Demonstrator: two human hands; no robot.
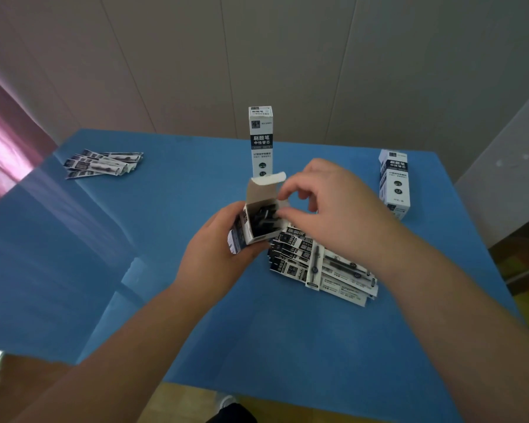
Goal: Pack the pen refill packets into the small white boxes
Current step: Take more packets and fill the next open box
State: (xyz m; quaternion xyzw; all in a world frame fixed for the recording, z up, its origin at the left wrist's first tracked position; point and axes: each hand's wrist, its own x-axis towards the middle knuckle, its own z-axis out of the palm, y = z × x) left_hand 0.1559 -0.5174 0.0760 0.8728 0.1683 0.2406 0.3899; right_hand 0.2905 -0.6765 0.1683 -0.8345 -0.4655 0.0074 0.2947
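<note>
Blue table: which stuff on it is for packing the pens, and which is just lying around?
For the job:
open box, gripped by left hand
right hand at its flaps
near packet pile
far packet pile
standing boxes

Lying about:
pink curtain
blue table only holds it all

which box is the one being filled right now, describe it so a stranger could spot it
On the blue table, look near the middle, just left of the big pile of packets. The open box is gripped in the left hand. Unlike the two closed boxes standing behind, its top flap is up and dark packets show inside.
</note>
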